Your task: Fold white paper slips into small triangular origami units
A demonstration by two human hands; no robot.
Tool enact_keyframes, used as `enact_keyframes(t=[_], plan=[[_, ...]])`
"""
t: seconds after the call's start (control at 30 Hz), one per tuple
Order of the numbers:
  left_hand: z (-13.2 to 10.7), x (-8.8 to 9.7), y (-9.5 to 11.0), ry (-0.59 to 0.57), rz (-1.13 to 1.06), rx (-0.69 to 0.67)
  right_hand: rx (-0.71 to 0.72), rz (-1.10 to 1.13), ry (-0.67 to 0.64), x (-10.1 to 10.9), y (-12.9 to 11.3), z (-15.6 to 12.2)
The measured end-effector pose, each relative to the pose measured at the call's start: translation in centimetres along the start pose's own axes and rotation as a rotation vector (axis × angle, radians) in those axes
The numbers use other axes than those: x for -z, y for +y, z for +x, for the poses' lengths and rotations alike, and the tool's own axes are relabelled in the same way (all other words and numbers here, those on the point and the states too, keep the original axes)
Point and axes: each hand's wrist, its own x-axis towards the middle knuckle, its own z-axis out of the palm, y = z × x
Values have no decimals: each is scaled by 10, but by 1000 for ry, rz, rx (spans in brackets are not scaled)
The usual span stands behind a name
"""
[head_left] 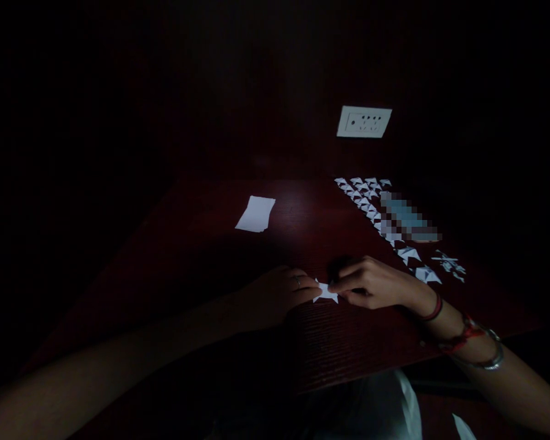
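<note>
A small piece of folded white paper (pixel 326 293) with pointed corners lies near the front of the dark red table, between both hands. My left hand (pixel 289 292), a ring on one finger, has its fingertips on the paper's left side. From the right, my right hand (pixel 374 284) grips the other side with thumb and forefinger pinched together. The fingertips cover part of each edge. Bracelets circle the right wrist.
A stack of white paper sheets (pixel 257 214) lies farther back. On the right are rows of folded paper shapes (pixel 363 200), a blurred bluish object (pixel 407 215) and small paper scraps (pixel 450 264). A white socket panel (pixel 364 122) is on the wall behind the table (pixel 201 214).
</note>
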Motion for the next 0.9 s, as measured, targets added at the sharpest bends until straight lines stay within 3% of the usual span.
enact_keyframes(t=[0.27,0.47,0.73,0.9], plan=[[-1,-3,-4,-2,-44,12,-56,33,34,0,9,-5],[-2,-4,-3,10,-28,5,-11,82,32,-2,4,-1],[-1,2,-4,1,-6,-9,-10,12,9,0,5,-2],[0,-1,-5,6,19,0,-73,-179,53,-3,12,-4]])
